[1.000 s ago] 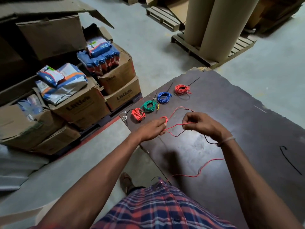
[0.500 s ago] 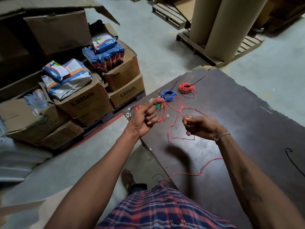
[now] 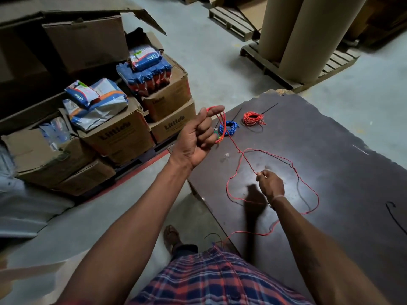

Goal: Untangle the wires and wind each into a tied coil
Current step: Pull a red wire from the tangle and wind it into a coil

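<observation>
A long loose red wire sprawls in a wide loop over the dark table. My left hand is raised above the table's left edge, palm toward me, with a few turns of the red wire wound round its fingers. Lower and to the right, my right hand pinches the same wire just above the table, the strand running taut between the two hands. A tied blue coil and a tied red coil lie behind my left hand. A bit of a green coil peeks out beside its fingers.
A black wire lies at the table's right edge. Stacked cardboard boxes with packets on top stand left of the table. Large cardboard rolls on a pallet stand behind. More wire ends hang off the near edge by my shirt.
My left hand has lifted up and away from the table with the red wire looped round its fingers. My right hand has dropped lower, drawing the strand out; the loose loop has spread wider.
</observation>
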Action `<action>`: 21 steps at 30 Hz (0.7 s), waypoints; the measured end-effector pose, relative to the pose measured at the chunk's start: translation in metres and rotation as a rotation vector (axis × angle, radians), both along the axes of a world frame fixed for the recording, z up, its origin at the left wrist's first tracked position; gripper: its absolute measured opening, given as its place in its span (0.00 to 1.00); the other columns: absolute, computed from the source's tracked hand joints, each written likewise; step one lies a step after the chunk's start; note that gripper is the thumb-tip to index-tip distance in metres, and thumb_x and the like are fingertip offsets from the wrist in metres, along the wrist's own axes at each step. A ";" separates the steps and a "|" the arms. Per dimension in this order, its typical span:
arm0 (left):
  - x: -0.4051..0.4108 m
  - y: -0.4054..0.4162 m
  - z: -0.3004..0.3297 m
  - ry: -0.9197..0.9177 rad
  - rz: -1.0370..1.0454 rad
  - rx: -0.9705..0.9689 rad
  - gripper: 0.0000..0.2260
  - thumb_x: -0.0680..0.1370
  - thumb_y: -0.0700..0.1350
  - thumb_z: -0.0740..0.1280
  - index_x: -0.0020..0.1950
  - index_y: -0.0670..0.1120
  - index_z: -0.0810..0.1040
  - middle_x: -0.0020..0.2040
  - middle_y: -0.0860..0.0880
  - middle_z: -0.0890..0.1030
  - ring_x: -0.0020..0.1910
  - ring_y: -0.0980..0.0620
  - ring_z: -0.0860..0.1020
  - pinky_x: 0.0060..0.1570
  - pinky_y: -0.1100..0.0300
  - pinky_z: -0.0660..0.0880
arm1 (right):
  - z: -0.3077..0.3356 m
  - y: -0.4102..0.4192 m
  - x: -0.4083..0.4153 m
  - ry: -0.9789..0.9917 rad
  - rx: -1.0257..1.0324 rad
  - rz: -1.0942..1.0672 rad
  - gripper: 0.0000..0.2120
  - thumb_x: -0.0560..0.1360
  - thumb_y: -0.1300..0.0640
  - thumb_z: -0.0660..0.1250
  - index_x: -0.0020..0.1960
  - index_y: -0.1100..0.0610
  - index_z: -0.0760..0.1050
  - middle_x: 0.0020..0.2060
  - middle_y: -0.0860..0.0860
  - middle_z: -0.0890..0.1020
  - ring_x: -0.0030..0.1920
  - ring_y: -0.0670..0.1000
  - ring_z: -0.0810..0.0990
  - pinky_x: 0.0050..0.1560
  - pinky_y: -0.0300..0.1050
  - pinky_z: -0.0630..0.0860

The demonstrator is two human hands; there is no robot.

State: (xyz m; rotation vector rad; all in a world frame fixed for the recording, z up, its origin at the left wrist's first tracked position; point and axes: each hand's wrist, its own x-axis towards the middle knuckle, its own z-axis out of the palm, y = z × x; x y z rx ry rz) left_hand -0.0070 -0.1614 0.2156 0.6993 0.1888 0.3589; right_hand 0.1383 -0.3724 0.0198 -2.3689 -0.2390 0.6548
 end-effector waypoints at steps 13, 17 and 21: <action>0.016 0.004 0.014 0.131 0.019 0.078 0.17 0.87 0.47 0.57 0.66 0.36 0.76 0.27 0.54 0.58 0.21 0.60 0.56 0.22 0.65 0.54 | -0.003 -0.002 0.004 0.077 0.029 0.088 0.13 0.81 0.54 0.65 0.41 0.56 0.82 0.38 0.54 0.82 0.43 0.55 0.78 0.41 0.44 0.67; 0.024 0.001 0.011 0.262 -0.003 0.015 0.16 0.87 0.46 0.57 0.62 0.35 0.77 0.25 0.55 0.59 0.19 0.59 0.56 0.22 0.66 0.51 | -0.001 -0.006 0.002 0.048 0.093 0.143 0.10 0.79 0.55 0.68 0.43 0.56 0.85 0.34 0.52 0.82 0.40 0.55 0.80 0.41 0.43 0.72; 0.030 -0.008 -0.001 0.326 -0.083 -0.064 0.17 0.87 0.46 0.56 0.62 0.34 0.76 0.24 0.56 0.59 0.18 0.60 0.56 0.20 0.67 0.51 | 0.010 -0.003 0.007 -0.022 0.073 0.210 0.08 0.78 0.56 0.71 0.51 0.57 0.87 0.46 0.56 0.87 0.50 0.56 0.84 0.47 0.42 0.72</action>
